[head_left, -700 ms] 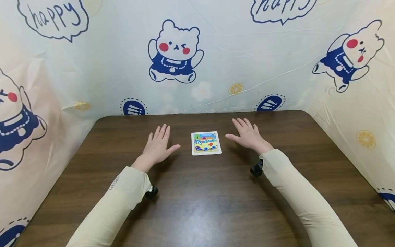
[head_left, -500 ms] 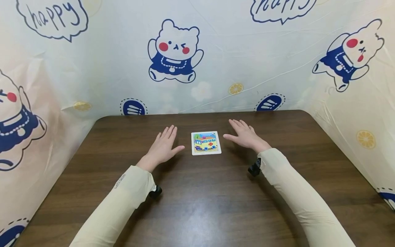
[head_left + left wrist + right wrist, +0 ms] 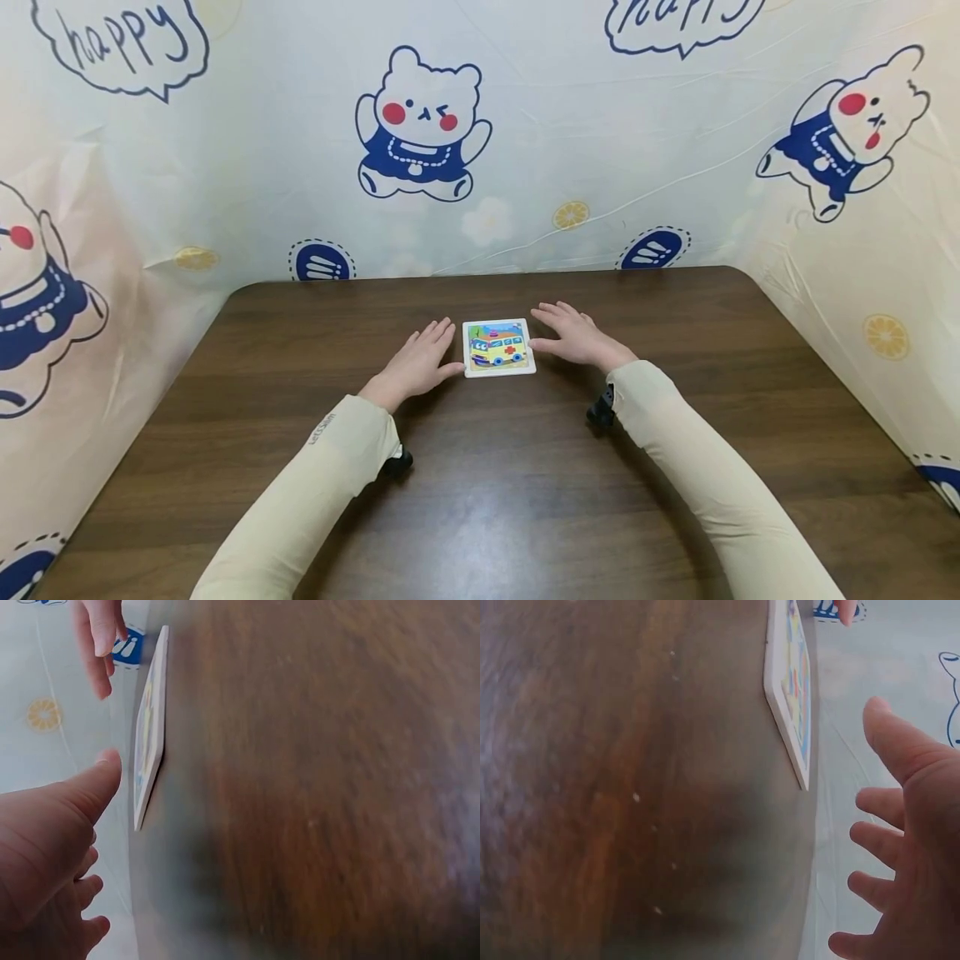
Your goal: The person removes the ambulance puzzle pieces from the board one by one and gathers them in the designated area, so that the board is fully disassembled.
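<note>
A square picture puzzle with a white frame and a yellow ambulance on it lies flat on the brown table. My left hand is just left of it, fingers straight and thumb tip right at its lower left corner in the head view. On the other side my right hand reaches in with straight fingers, its thumb tip at the frame's right edge. The left wrist view shows the puzzle edge-on, beyond the left thumb. In the right wrist view the fingers are spread beside the puzzle. Neither hand grips anything.
The dark wooden table has rounded far corners. A pale cloth printed with bears and orange slices hangs behind it and along both sides. Each wrist carries a small black camera under a cream sleeve.
Both hands have moved inward toward the puzzle, the left to the right and the right to the left. The puzzle stays in its place on the table.
</note>
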Tool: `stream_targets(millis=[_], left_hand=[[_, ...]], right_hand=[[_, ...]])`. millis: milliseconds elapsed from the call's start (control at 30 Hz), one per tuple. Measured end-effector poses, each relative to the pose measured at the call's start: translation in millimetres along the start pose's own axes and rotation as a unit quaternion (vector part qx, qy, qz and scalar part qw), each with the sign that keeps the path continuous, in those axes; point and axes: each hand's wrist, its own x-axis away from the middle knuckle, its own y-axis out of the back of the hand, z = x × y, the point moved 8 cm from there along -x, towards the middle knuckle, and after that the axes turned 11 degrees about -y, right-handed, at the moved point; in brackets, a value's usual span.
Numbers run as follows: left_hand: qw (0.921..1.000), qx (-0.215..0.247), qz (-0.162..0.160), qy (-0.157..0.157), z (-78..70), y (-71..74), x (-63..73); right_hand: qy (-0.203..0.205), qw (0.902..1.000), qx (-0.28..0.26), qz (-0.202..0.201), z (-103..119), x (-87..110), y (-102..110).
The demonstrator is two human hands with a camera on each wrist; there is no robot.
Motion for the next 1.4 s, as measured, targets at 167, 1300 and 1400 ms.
stream_targets(millis=[167,1300,1400], left_hand=[[0.9997,-0.003,0.017,-0.016,-3.5,-6.6,-5.0],[0.9956,-0.045,0.069,-0.045,-17.1,-24.4,-1.3],[0.995,-0.053,0.068,-0.051,-19.5,-25.9,2.4]], right_hand=[[0.017,0.9996,0.022,0.008,5.7,0.0,-6.2],[0.077,0.994,0.05,0.06,19.5,12.7,-24.3],[0.094,0.9929,0.05,0.053,23.8,21.3,-22.6]])
